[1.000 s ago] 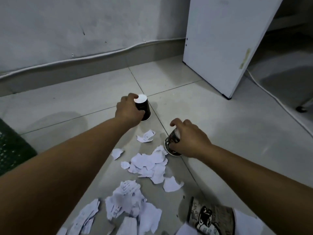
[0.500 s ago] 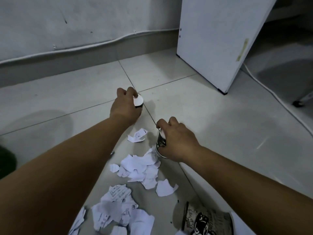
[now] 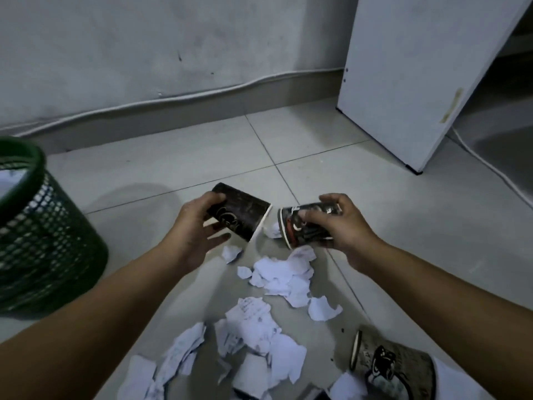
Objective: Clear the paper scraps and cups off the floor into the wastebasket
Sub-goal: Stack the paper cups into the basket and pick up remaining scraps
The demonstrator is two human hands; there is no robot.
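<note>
My left hand (image 3: 193,229) holds a dark paper cup (image 3: 245,216) lifted off the floor, tilted with its rim toward the right. My right hand (image 3: 340,226) grips a second dark printed cup (image 3: 302,229) on its side, rim facing left, close to the first cup's rim. A third cup (image 3: 389,363) lies on its side on the tiles at lower right. Torn white paper scraps (image 3: 277,275) are scattered on the floor below my hands, with more scraps (image 3: 251,336) nearer to me. The green mesh wastebasket (image 3: 43,226) stands at the left.
A white panel (image 3: 409,82) leans or stands at the upper right, with a cable (image 3: 490,171) running along the floor beside it. A grey wall with a cable along its base (image 3: 202,93) closes the back. The floor is pale tile.
Both hands lifted their cups off the floor and turned them on their sides, rims toward each other. The view swung so the wastebasket shows at the left.
</note>
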